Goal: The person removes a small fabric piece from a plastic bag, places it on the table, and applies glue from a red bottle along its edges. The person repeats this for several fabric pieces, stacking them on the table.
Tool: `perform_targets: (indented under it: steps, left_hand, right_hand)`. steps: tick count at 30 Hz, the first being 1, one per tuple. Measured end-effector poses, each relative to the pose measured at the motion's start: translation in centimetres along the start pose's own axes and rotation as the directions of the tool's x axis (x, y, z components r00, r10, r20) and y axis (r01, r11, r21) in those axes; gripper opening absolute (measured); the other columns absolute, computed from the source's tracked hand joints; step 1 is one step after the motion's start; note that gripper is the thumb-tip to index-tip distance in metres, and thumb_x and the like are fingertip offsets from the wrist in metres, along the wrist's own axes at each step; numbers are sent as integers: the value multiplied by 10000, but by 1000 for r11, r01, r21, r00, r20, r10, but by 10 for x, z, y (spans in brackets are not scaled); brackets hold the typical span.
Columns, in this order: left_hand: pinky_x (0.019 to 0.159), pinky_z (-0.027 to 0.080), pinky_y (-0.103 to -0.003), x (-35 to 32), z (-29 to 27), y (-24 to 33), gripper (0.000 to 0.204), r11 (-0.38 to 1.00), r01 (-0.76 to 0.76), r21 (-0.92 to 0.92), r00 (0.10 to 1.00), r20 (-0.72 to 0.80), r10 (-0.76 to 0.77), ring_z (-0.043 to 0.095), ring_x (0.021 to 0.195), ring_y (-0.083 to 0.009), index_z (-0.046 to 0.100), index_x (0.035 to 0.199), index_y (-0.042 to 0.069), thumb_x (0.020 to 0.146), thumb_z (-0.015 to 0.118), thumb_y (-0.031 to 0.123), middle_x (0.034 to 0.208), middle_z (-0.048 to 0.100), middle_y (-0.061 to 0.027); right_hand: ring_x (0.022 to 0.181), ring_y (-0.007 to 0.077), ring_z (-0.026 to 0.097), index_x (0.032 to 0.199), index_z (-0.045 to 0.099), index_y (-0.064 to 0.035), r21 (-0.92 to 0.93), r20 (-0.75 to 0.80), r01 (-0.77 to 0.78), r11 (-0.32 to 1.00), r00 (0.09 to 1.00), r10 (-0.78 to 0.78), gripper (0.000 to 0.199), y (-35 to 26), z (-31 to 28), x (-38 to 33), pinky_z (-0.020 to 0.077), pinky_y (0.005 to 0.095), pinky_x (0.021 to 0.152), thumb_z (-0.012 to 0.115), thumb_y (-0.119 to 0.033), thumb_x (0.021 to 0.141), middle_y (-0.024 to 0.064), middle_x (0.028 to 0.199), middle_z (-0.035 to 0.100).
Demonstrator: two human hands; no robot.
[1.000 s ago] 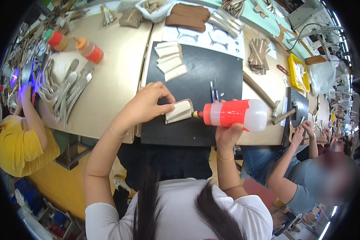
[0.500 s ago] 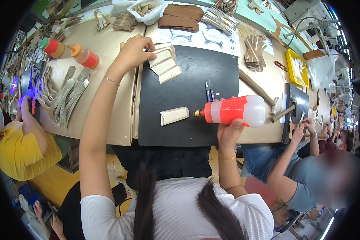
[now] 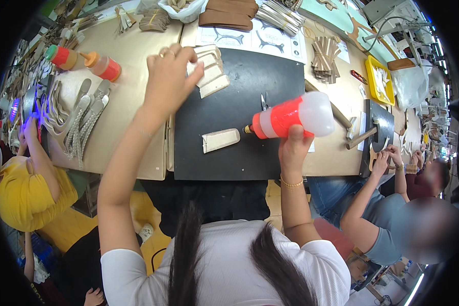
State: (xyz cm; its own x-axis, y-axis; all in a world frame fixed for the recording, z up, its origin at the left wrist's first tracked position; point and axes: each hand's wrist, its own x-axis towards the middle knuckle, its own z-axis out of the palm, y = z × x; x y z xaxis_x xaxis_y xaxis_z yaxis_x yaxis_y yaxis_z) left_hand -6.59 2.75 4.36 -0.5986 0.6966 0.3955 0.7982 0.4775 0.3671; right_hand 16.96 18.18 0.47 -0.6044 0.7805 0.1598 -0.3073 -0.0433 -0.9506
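My right hand [image 3: 293, 153] is wrapped round a squeeze bottle [image 3: 316, 113], translucent white with a red band. The bottle lies tilted on its side in the air, its narrow nozzle pointing left. Just left of the nozzle, a single cream strap-shaped piece [image 3: 221, 140] lies flat on the black mat [image 3: 214, 171]. My left hand [image 3: 169, 76] is over the mat's far left corner, thumb and fingers apart, beside an overlapping row of similar cream pieces [image 3: 214, 85]. Small snips [image 3: 263, 103] lie behind the bottle, partly covered by it.
Two glue bottles [image 3: 106, 67] and grey straps [image 3: 89, 109] lie on the left. Brown strips [image 3: 228, 14] and printed sheets [image 3: 290, 46] are at the back. Hammers [image 3: 363, 138] and a yellow tray [image 3: 372, 71] stand right. Co-workers [image 3: 35, 188] sit on both sides.
The bottle has risen away from me and tilted, its base higher than its nozzle. My left hand has turned and its fingers have spread beside the cream row.
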Motion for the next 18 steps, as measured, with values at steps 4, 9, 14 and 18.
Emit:
perform_targets:
  steps: [4,9,14,18]
  left_hand:
    - [885,425,-440,-66,-25,58,137,946,-172,-275,964,152,220,579,999,-318,593,851,61,786,705,106,1026,605,-124]
    - [911,423,-424,-115,-38,96,260,951,-211,-224,905,323,277,548,1094,-328,628,950,-3,764,708,160,1190,589,-238]
    - [965,418,-441,-126,-33,98,288,961,-240,-135,893,358,273,547,1147,-361,628,1001,-18,760,661,136,1235,579,-282]
    - [993,420,-466,-133,-27,100,286,962,-262,-81,905,325,274,555,1159,-387,621,998,-21,760,633,137,1256,568,-307]
  right_hand:
    - [1043,166,600,1242,555,16,-28,102,38,999,994,-35,548,-3,16,17,484,324,913,809,-256,841,83,1156,627]
    - [892,140,643,1085,652,43,-139,196,58,989,980,-30,380,-15,33,25,515,297,800,813,-190,831,75,981,700]
    - [857,131,650,1031,678,52,-177,213,72,982,976,-33,338,-16,40,26,520,292,769,816,-176,824,78,939,718]
    - [852,132,660,1024,681,54,-139,239,90,986,970,-55,339,-12,47,24,528,294,767,819,-179,821,82,931,724]
